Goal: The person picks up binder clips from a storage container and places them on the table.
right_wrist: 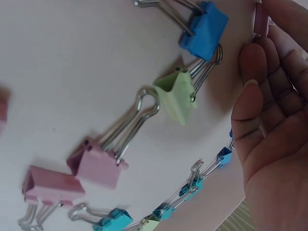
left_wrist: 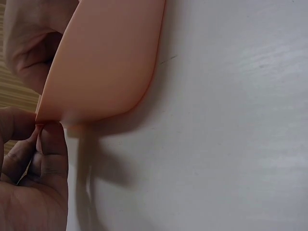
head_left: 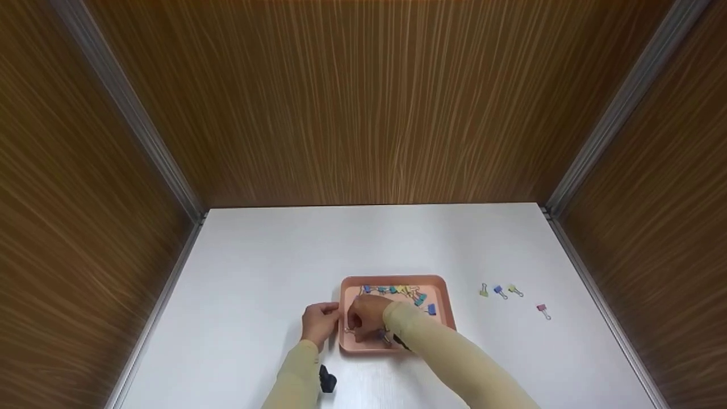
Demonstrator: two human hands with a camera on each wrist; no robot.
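Observation:
A salmon-pink tray (head_left: 447,309) lies on the white table with several coloured binder clips in it. At its left side, my left hand (head_left: 319,324) pinches the rim between thumb and fingers, as the left wrist view shows. My right hand (head_left: 368,315) reaches inside the tray, near its left wall. In the right wrist view, its thumb and fingers pinch a pink binder clip (right_wrist: 261,20), partly hidden. Close by lie a blue clip (right_wrist: 206,31), a light green clip (right_wrist: 177,96) and a pink clip (right_wrist: 100,166). Several teal clips form a row at the tray's far side.
Right of the tray, loose on the table, are a yellow-green clip (head_left: 484,293), a blue clip (head_left: 498,289), another yellow-green clip (head_left: 512,288) and a pink clip (head_left: 541,307). Wood-grain panels (head_left: 369,113) enclose the table (head_left: 244,261) at the back and both sides.

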